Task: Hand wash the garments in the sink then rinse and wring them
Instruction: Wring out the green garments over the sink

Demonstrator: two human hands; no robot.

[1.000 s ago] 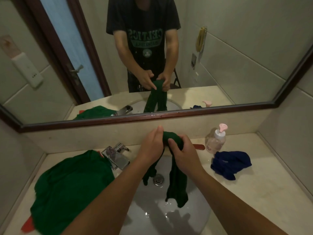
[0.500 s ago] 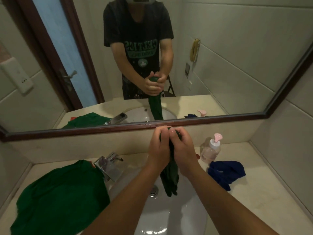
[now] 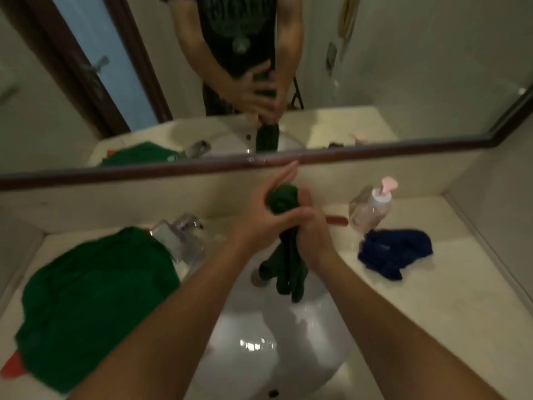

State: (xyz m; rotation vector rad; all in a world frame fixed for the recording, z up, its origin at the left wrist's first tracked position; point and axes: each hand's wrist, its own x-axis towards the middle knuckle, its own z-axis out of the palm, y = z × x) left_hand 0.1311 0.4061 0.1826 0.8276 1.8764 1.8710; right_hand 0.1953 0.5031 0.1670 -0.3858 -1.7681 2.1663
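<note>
A twisted dark green garment (image 3: 289, 271) hangs over the white sink (image 3: 277, 345), its lower end dangling near the drain (image 3: 257, 278). Its bunched top sticks out between my hands. My right hand (image 3: 313, 232) grips the twisted middle with curled fingers. My left hand (image 3: 266, 209) lies against the left side of the bundle, fingers straight and pointing up toward the mirror, thumb reaching across to my right hand. A larger green garment (image 3: 95, 290) is spread on the counter at the left. A dark blue garment (image 3: 395, 254) lies crumpled on the counter at the right.
A chrome faucet (image 3: 180, 232) stands left of the basin, partly touching the green garment. A clear pump bottle (image 3: 370, 207) with a pink top stands behind the blue garment. The mirror (image 3: 403, 82) runs along the back wall; tiled walls close both sides.
My left hand's fingers, curled round the garment before, have straightened against the bundle. The right hand has slid lower on the twist. The camera has tilted down toward the sink.
</note>
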